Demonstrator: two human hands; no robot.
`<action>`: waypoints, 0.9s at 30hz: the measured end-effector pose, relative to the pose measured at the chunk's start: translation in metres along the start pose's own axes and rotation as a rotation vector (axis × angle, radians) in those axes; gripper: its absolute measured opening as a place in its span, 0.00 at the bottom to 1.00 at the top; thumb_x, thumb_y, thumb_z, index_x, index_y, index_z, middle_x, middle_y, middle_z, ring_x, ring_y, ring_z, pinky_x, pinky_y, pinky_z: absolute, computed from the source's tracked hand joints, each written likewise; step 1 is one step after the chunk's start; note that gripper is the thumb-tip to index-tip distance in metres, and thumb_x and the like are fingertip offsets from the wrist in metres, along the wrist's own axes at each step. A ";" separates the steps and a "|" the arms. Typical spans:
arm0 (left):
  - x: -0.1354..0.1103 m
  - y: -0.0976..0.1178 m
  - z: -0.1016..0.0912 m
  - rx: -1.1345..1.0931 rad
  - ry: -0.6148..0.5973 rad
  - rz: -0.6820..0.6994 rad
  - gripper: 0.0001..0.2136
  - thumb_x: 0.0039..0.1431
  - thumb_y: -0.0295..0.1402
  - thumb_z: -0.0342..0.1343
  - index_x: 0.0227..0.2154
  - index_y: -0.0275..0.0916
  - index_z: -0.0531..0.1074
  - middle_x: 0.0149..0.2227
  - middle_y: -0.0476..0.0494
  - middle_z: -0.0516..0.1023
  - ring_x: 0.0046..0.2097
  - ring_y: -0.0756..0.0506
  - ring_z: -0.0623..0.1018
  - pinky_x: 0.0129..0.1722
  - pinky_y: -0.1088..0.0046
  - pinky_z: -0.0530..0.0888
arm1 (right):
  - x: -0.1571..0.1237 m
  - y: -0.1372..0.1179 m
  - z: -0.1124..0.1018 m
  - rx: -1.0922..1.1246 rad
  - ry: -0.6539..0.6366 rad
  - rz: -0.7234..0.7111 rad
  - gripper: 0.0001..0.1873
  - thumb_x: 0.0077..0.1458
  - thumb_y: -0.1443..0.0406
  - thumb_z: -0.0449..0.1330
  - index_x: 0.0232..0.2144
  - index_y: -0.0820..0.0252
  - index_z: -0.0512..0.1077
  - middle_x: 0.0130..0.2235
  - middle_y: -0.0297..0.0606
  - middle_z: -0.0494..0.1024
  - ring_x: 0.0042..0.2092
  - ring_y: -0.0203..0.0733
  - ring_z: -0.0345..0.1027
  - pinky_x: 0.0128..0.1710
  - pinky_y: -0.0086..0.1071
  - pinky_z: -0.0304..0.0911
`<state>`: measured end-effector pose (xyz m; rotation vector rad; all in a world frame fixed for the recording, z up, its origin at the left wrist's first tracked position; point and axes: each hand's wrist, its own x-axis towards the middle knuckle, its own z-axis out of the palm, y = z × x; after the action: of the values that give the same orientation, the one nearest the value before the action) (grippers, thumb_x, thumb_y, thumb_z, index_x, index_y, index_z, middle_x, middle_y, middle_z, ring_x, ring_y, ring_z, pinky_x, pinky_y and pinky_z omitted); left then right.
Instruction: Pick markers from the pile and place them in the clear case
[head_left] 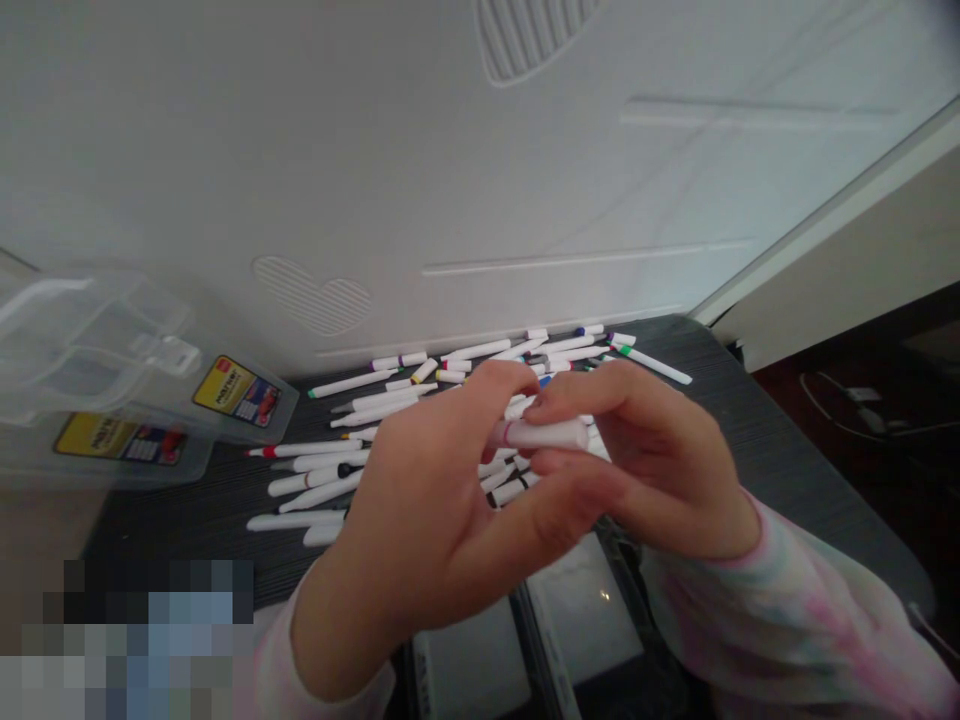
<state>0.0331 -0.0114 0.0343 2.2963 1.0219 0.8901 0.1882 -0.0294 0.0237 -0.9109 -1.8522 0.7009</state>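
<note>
Left hand (420, 510), right hand (652, 460) grip white marker (555, 435), apparently capped; loose markers (386, 399) beyond.

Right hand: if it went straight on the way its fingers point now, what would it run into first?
Most likely the left hand: the right hand, gripping a white marker, points across at it. This single view leaves the gap in depth unclear.

The dark, wood-grained worktop (772, 440) is bearing a green-banded marker (654, 365). Left of that marker, many white markers (382, 400) are lying scattered, short caps (424, 371) among them; farther left of it, clear plastic cases (199, 428) with yellow labels (238, 390) are standing.
</note>
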 end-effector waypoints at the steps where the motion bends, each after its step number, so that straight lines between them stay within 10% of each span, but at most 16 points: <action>1: 0.000 -0.001 -0.003 -0.055 -0.038 -0.018 0.14 0.56 0.43 0.41 0.34 0.40 0.67 0.26 0.49 0.72 0.26 0.51 0.71 0.23 0.77 0.65 | 0.001 0.000 -0.001 0.020 0.037 0.037 0.07 0.49 0.65 0.57 0.34 0.57 0.67 0.32 0.35 0.73 0.34 0.36 0.67 0.33 0.31 0.63; 14: 0.000 -0.005 -0.013 -0.091 -0.472 -0.138 0.09 0.55 0.37 0.46 0.26 0.41 0.68 0.23 0.54 0.70 0.24 0.53 0.69 0.21 0.79 0.60 | 0.008 0.016 -0.012 0.221 0.262 0.214 0.09 0.55 0.58 0.48 0.27 0.55 0.62 0.21 0.29 0.63 0.23 0.31 0.59 0.23 0.28 0.57; 27: -0.005 -0.004 -0.012 -0.445 -0.618 -0.248 0.15 0.59 0.37 0.38 0.26 0.39 0.68 0.22 0.50 0.72 0.24 0.53 0.70 0.25 0.78 0.67 | 0.014 0.014 -0.014 0.441 0.383 0.302 0.09 0.51 0.58 0.54 0.26 0.56 0.63 0.17 0.26 0.56 0.20 0.28 0.53 0.18 0.25 0.50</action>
<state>0.0200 -0.0108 0.0382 1.8291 0.7176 0.2345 0.2010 -0.0092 0.0253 -0.9569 -1.1729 0.9939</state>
